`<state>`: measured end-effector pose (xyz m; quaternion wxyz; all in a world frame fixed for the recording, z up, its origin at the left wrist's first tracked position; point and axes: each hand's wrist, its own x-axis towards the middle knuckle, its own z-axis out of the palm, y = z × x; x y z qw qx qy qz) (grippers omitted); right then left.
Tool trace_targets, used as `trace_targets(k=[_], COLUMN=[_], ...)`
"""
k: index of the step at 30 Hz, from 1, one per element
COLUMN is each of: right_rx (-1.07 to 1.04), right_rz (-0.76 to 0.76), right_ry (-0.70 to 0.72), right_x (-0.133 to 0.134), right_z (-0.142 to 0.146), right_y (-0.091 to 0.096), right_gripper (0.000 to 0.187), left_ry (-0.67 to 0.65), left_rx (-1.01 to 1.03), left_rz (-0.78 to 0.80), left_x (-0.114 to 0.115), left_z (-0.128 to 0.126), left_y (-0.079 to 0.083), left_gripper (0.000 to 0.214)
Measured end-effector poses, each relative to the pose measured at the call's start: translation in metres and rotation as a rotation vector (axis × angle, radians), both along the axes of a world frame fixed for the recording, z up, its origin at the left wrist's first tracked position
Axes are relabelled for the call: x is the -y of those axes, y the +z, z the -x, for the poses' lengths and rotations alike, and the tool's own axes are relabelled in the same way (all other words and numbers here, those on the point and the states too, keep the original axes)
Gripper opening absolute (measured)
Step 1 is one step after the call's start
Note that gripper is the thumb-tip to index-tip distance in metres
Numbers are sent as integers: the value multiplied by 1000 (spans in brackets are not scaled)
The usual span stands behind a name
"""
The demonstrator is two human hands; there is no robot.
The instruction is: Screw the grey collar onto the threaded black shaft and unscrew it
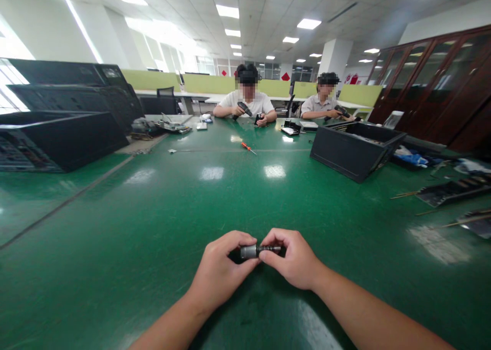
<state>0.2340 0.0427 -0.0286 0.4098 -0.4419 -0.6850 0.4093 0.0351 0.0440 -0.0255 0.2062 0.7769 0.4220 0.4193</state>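
Observation:
A small grey metal cylinder with a dark ribbed shaft (248, 252) is held level between my hands, low over the green table (215, 201). The thumb and fingers of my left hand (222, 265) pinch the smooth, thicker end. From the other side, the thumb and forefinger of my right hand (293, 258) close around the ribbed part. My fingertips nearly meet at the middle of the piece. Part of the shaft is covered by my right fingers, and its exact kind cannot be made out.
A red-handled screwdriver (248, 148) lies farther up the table. Black computer cases stand at left (88, 135) and right (353, 153). Metal parts with thin rods (452, 189) lie at the right edge. Two people across the table hold power drills (244, 108).

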Motion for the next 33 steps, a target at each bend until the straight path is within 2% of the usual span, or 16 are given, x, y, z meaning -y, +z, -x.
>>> trace_targets(k=[33], right_rx=[12], right_rz=[-2], right_ry=[6], right_x=[1], right_z=[-1], right_y=[2], right_gripper=[3], left_ry=[16], left_rx=[-26], left_rz=[18], left_x=[1], left_z=[-2], left_y=[5], left_gripper=[14])
